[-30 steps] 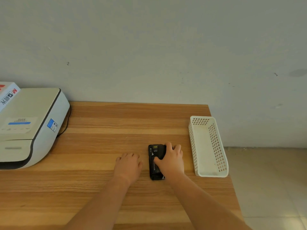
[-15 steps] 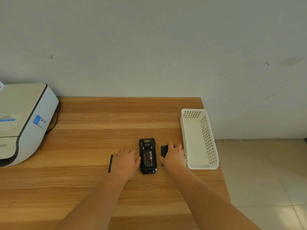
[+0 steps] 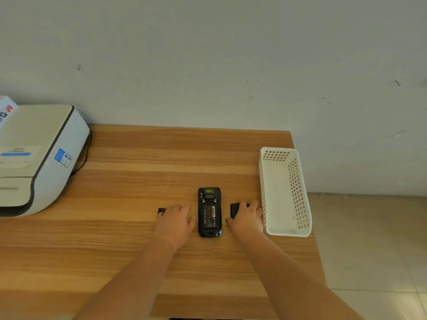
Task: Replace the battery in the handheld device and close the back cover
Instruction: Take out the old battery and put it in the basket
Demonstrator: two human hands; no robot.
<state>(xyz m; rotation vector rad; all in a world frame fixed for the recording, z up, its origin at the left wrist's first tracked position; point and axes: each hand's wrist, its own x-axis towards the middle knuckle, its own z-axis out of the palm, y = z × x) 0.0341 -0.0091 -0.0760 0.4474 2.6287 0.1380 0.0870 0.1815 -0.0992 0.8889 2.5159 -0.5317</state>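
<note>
back cover off, battery bay exposed

nearest, two bare forearms reached in from the near edge of the wooden table (image 3: 184, 153). between the hands lay the handheld device (image 3: 209, 212), face down, its labelled battery (image 3: 209, 217) showing in the open bay. a second earlier the right hand covered the device; by this moment it had slid right with a dark piece, probably the back cover (image 3: 234, 210). so the cover looked removed and the swap could begin.

the left hand (image 3: 175, 224) rested palm down, fingers loosely spread over a flat black piece (image 3: 161, 210) that peeked out at its far left; what it was could not be told. the right hand (image 3: 246, 219) lay with fingers curved over the cover; a firm grip could not be confirmed.

just right of that hand stood a white perforated basket (image 3: 298, 192) near the table's right edge, leaving little room there. farther left, open wood ran to a white printer (image 3: 34, 158).
</note>
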